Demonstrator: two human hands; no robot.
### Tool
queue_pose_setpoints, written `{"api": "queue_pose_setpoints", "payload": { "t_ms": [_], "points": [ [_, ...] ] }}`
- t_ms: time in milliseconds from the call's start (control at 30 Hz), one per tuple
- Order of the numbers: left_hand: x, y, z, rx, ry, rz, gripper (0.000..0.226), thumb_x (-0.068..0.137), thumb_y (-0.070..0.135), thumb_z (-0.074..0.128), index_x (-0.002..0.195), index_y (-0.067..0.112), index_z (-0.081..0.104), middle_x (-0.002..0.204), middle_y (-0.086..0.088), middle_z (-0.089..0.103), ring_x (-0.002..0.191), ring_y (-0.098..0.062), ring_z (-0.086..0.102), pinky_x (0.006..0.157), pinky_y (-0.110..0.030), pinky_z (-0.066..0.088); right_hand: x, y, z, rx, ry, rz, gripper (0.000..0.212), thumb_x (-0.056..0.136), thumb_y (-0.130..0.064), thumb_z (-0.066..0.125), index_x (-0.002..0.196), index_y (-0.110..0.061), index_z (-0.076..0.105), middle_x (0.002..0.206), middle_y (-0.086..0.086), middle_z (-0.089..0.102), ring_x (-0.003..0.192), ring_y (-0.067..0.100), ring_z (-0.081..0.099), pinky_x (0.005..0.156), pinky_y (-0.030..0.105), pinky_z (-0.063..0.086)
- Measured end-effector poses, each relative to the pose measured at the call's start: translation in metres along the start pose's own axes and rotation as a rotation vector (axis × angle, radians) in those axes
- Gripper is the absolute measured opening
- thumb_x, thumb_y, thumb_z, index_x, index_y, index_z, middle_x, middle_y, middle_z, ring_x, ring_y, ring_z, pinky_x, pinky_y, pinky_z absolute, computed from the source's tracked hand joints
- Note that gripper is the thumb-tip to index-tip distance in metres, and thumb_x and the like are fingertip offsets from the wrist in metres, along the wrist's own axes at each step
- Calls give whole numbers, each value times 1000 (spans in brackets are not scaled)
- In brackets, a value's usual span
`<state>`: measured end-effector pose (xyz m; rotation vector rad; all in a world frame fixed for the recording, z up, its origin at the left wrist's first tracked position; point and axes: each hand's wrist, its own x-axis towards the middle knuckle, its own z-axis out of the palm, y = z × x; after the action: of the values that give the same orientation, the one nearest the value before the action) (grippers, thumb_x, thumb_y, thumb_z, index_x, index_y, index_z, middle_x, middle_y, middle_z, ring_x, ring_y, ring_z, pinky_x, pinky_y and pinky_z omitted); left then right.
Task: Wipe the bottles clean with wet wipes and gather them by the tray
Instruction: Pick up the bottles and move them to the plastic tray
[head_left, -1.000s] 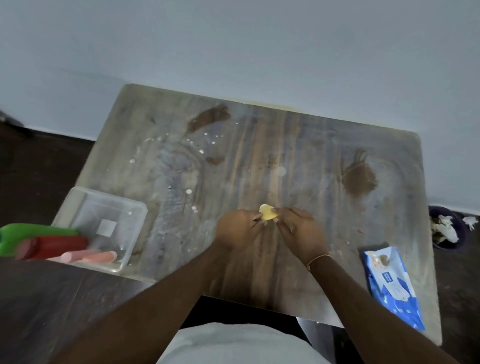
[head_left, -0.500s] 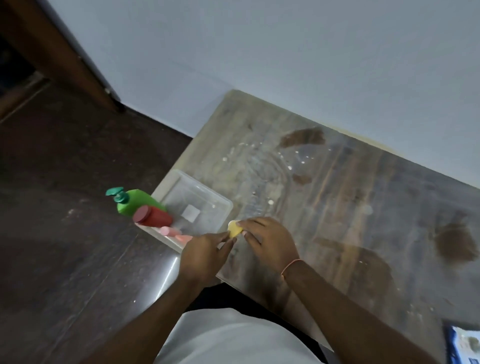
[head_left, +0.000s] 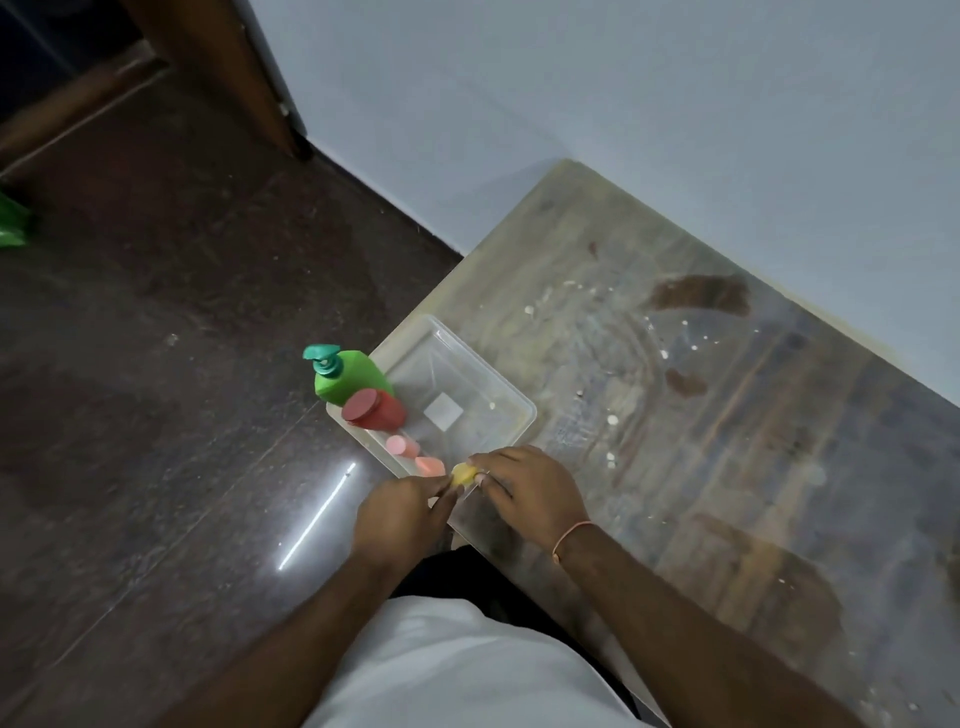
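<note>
Gathering step: your left hand (head_left: 402, 512) and right hand (head_left: 524, 491) both pinch the small yellow bottle (head_left: 464, 474) at the tray's (head_left: 511, 410) near corner. Next, set it beside the pink bottles (head_left: 415, 454).

No text, brand, number or sign can be read anywhere here. The only label-like mark is a blank pale square sticker (head_left: 443, 411) on the floor of the clear plastic tray (head_left: 524, 415), a little beyond the fingertips of the right hand (head_left: 524, 493); no print shows on it. The green pump bottle (head_left: 348, 382) and the red-capped bottle (head_left: 375, 410), standing past the fingers of the left hand (head_left: 400, 519), show plain coloured sides with no lettering visible. The small yellow item (head_left: 464, 474) pinched between both hands' fingertips is too small and blurred to tell any marking.
</note>
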<state>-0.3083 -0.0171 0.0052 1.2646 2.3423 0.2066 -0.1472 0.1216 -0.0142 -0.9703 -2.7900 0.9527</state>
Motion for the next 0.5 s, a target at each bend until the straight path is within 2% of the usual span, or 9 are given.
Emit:
{"api": "queue_pose_setpoints", "payload": {
  "t_ms": [200,500],
  "points": [
    [4,-11,9,-35,-59,2,46,103,71,40,106,40,74,83,7,76,85,-19,71,62,-31,39,7,-1,11,-4,-94,29,36,100,-35,56,132,-33,73,120,-8,77,107,24,68,84,39,58],
    [9,-16,1,-16,-119,-3,41,106,60,46,106,35,79,92,8,79,87,-18,72,65,-28,40,22,-6,18,-18,-184,42,37,103,-35,54,135,-31,71,122,-6,76,109,26,66,86,40,57]
  ]
}}
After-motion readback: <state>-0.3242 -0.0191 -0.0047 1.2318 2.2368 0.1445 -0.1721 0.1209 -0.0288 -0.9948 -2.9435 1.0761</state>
